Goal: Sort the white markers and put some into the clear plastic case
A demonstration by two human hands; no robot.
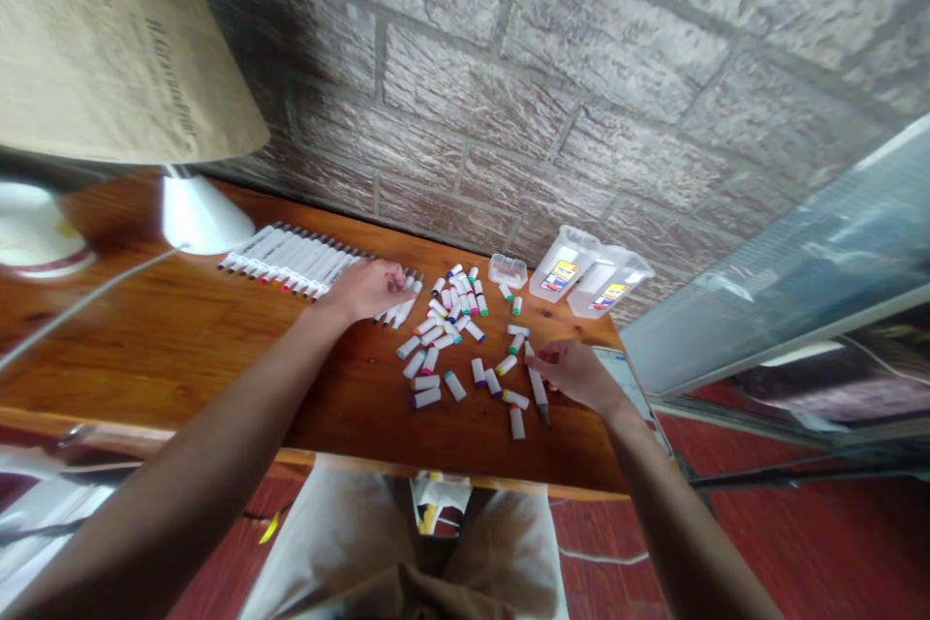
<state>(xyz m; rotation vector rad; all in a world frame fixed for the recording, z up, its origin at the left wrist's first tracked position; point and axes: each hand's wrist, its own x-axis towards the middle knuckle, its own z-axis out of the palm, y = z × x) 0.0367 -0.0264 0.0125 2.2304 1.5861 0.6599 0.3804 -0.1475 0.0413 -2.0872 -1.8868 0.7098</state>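
Observation:
My left hand (369,289) rests over the right end of a row of white markers (301,257) lying side by side on the wooden table. Its fingers are curled down at the last markers (405,302); whether they grip one is hidden. Between my right thumb and fingers is a white marker (539,389) with a grey lower end, slanting over the table at the right. My right hand (571,370) is closed on its upper part. Between both hands lie many loose white caps (454,329) with coloured ends, scattered in a heap and singly.
Two clear plastic cases (585,276) with labels and a small clear tray (507,270) stand by the brick wall. A phone or tablet (629,383) lies beyond my right hand. At the left are a lamp (203,213), its cord and a white cup (40,228).

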